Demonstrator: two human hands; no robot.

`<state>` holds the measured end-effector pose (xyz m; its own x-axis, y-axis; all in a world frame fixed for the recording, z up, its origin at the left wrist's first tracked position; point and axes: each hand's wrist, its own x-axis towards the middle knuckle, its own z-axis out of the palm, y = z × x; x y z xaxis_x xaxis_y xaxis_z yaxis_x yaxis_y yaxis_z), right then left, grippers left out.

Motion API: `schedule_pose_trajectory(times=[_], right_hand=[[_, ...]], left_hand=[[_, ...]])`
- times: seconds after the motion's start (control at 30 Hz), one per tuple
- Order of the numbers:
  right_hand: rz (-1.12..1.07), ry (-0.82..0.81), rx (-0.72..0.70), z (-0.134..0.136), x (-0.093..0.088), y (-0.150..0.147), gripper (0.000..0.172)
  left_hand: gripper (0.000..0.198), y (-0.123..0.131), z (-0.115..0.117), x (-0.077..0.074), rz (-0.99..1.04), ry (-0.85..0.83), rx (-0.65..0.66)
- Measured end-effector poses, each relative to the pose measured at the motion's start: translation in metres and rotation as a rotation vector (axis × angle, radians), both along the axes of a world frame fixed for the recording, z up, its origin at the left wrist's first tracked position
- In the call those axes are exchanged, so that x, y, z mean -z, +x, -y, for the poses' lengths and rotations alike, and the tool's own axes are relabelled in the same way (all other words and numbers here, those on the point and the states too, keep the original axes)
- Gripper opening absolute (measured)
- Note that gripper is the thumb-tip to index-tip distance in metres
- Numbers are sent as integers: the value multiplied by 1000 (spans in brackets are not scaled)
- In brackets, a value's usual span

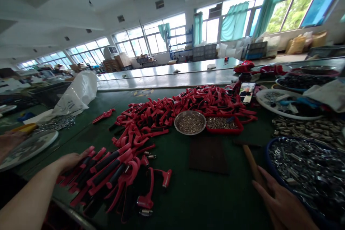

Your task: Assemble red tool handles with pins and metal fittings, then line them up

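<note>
My left hand (70, 161) rests on a stack of red tool parts with black grips (107, 165), its fingers stretched out along their ends. My right hand (281, 199) is closed round the wooden handle of a hammer (252, 161), whose dark head lies on the green table. Beside the stack lie loose red pieces (147, 197) with metal springs (146, 213). Beyond them spreads a large heap of red parts (205, 97). A round metal bowl (175, 124) and a red tray (239, 129), both with small metal pieces, stand before the heap. A dark square pad (207, 154) lies nearer.
By my right hand stands a blue-rimmed basin (266, 154) of shiny metal parts. Behind it are a pile of metal pieces (304, 129), a white tray (261, 104) and a propped phone (246, 92). At far left, another person's hand (10, 142) holds something yellow.
</note>
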<state>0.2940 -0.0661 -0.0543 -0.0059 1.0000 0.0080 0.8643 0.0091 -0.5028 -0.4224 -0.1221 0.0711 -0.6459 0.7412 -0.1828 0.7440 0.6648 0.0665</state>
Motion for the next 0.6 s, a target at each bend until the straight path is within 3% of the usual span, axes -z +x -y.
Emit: schedule_pose_trajectory(times=[0.07,0.13,0.2,0.27,0.37,0.5,0.6], right_hand=[[-7,-28,14,1,-4,-3,72],[-6,-53,30,2,-6,-6,74],[-13,-51,26,4,-7,-7,74],[-23,-27,23,5,-6,-8,73],[-31,-11,37,7,-5,-8,72],[-25,-24,48,8,-9,-7,70],[-6,-24,20,8,-15,-9,68]], left_hand=[[42,21,-32,-12,-79,-18,17],[45,67,-73,-23,-29,97,284],[48,131,-118,-26,49,145,551],[48,196,-160,-16,53,81,649],[47,265,-206,13,29,80,612],[37,294,-230,44,-17,147,480],[30,287,-230,44,-4,217,436]])
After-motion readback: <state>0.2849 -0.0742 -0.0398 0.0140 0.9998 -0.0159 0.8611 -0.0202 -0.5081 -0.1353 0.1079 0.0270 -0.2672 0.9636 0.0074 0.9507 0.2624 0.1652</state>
